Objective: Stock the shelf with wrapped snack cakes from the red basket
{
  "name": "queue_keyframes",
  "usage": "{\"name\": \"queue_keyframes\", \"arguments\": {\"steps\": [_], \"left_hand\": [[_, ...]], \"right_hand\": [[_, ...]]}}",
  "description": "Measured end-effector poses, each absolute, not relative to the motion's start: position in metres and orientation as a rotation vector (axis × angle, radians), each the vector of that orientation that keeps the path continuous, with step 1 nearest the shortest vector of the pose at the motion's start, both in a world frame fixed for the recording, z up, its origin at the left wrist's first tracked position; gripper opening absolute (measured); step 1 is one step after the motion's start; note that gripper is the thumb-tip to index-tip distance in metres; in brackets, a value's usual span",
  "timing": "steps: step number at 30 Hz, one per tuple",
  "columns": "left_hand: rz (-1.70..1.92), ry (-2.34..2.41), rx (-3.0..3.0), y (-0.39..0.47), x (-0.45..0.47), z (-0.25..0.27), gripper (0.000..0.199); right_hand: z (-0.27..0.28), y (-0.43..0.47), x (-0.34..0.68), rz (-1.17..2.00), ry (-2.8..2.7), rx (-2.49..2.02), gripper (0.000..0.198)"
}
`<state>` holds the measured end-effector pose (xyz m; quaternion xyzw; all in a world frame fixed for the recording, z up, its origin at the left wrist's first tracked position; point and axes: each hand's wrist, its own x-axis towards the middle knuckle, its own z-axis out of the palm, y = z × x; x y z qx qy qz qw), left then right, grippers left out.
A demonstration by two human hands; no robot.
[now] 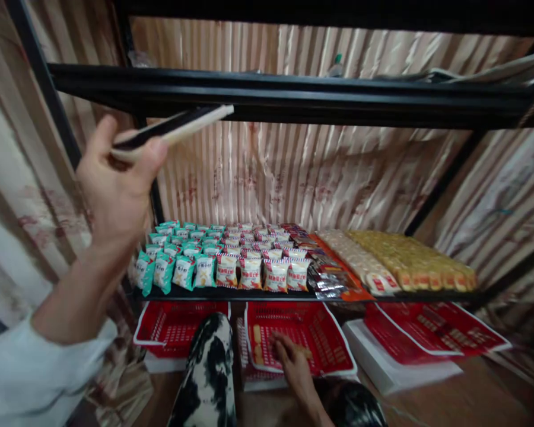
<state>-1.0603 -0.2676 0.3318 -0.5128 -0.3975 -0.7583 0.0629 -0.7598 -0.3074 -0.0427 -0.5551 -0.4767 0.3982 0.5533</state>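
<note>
In the upper left, my left hand (120, 184) is raised and closed, thumb and fingers pinching a thin flat slab (182, 127) with a dark face and a pale edge. Its exact kind does not show. Low in the middle, my right hand (293, 362) reaches into a red plastic basket (333, 344) with a white rim. Its fingers look stretched out and slightly apart, above the basket's floor. Small tan packets (257, 344) lie along the basket's left side, and another tan piece (305, 352) shows beside my right hand.
A black shelf (249, 295) carries rows of teal snack bags (184, 271), white-and-orange bags (251, 271), dark-and-orange packs (333, 270) and yellowish long packs (409, 261). More red baskets stand left (160, 350) and right (427, 332). An upper shelf bar (293, 95) crosses above.
</note>
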Motion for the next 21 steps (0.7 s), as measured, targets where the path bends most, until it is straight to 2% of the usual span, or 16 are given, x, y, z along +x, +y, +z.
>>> {"name": "queue_keyframes", "arguments": {"steps": [2,7,12,15,18,21], "left_hand": [[-2.381,-1.142,-1.612,-0.286,-1.048,0.284,0.069],[-2.536,-1.591,-1.864,-0.315,-0.998,0.183,0.075],[-2.478,-1.778,-2.112,-0.316,-0.953,0.119,0.077],[-2.384,-1.816,-2.168,-0.314,-0.935,0.091,0.077],[-2.296,-1.853,-2.164,-0.312,-0.919,0.071,0.076],[-2.191,-1.933,-2.139,-0.306,-0.905,0.062,0.076]], "right_hand": [[-0.010,-0.305,-0.771,1.103,-1.091,-1.216,0.057],[0.055,-0.317,-0.793,1.374,-1.026,-0.870,0.060],[0.076,-0.315,-0.794,1.407,-0.944,-0.652,0.081],[0.080,-0.304,-0.788,1.371,-0.834,-0.645,0.086],[0.086,-0.293,-0.783,1.413,-0.661,-0.626,0.076],[0.092,-0.280,-0.780,1.490,-0.504,-0.563,0.056]]}}
